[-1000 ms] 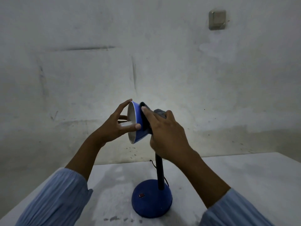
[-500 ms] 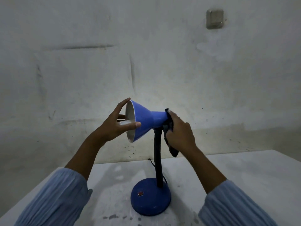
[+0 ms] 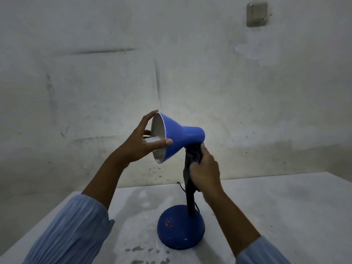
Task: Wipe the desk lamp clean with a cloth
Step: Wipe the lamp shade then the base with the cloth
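Observation:
A blue desk lamp stands on the white table, its cone shade (image 3: 177, 134) turned to the left and its round base (image 3: 181, 229) carrying a small red switch. My left hand (image 3: 141, 141) holds the shade by its rim, thumb across the front edge and fingers over the top. My right hand (image 3: 205, 172) grips a dark cloth (image 3: 192, 155) wrapped round the black neck (image 3: 190, 204) just below the shade. Most of the cloth is hidden under my fingers.
The white table (image 3: 276, 210) has its back edge against a stained grey wall. A wall switch (image 3: 256, 14) sits high on the right. The lamp's black cord (image 3: 181, 186) runs off behind the neck. Dark specks lie on the table near the base.
My right hand slid with the cloth from the shade's cone back along its rear part and down onto the neck. My left hand kept its hold on the rim.

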